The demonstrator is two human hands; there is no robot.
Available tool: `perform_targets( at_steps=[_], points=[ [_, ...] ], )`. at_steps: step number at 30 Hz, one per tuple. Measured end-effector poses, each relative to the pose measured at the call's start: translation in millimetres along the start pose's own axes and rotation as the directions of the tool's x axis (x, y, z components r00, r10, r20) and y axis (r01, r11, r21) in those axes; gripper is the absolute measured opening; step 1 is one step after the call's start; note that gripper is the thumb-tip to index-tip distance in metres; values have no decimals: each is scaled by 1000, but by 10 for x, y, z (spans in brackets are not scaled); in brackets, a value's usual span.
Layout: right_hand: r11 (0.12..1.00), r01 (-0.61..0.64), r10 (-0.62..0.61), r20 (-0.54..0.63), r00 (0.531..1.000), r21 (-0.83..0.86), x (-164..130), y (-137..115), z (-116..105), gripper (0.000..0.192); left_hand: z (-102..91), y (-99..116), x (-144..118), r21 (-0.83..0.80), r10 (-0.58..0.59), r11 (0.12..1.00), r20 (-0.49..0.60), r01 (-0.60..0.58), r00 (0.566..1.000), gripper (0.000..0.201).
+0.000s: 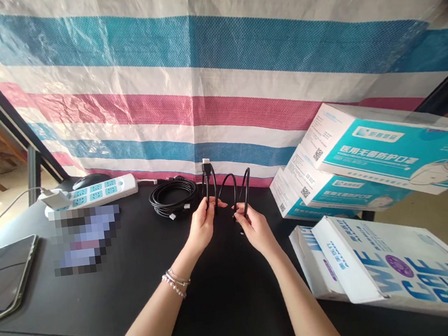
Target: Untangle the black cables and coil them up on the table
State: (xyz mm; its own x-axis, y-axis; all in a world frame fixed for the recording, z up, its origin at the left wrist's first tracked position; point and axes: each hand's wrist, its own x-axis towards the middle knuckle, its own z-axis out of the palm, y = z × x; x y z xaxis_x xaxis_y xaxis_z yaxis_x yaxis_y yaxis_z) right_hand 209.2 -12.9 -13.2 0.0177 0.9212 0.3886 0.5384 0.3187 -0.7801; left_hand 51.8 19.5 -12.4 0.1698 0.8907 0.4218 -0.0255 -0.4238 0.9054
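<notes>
A black cable (pixel 228 178) with a metal-tipped plug (pixel 206 165) runs in loose loops between my two hands above the black table. My left hand (pixel 203 225) pinches the cable below the plug, which points upward. Closed on another stretch of the same cable is my right hand (pixel 255 226), with a short end hanging under its fingers. Just left of my left hand lies a coiled black cable (pixel 174 196) on the table, its plug ends showing at the front of the coil.
A white power strip (pixel 101 191) with a plugged-in adapter and a dark mouse (pixel 88 181) lie at back left. A tablet (pixel 7 276) rests at the left edge. Mask boxes (pixel 379 150) and white cartons (pixel 400 261) are stacked at right. Striped sheeting (pixel 197 74) hangs behind the table.
</notes>
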Motion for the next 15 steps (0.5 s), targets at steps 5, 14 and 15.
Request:
perform_targets(
  at_steps=[5,14,15],
  points=[
    [1000,-15,15,4,1000,-11,-5,40,17,22,12,19,-11,53,-2,999,9,2,1000,24],
    [990,-51,59,-52,997,132,0,-17,-3,22,26,-27,-12,8,-15,1000,11,15,1000,30],
    [986,-60,69,-50,996,158,4,-33,-10,23,27,-37,-18,5,-24,1000,5,23,1000,31]
  ],
)
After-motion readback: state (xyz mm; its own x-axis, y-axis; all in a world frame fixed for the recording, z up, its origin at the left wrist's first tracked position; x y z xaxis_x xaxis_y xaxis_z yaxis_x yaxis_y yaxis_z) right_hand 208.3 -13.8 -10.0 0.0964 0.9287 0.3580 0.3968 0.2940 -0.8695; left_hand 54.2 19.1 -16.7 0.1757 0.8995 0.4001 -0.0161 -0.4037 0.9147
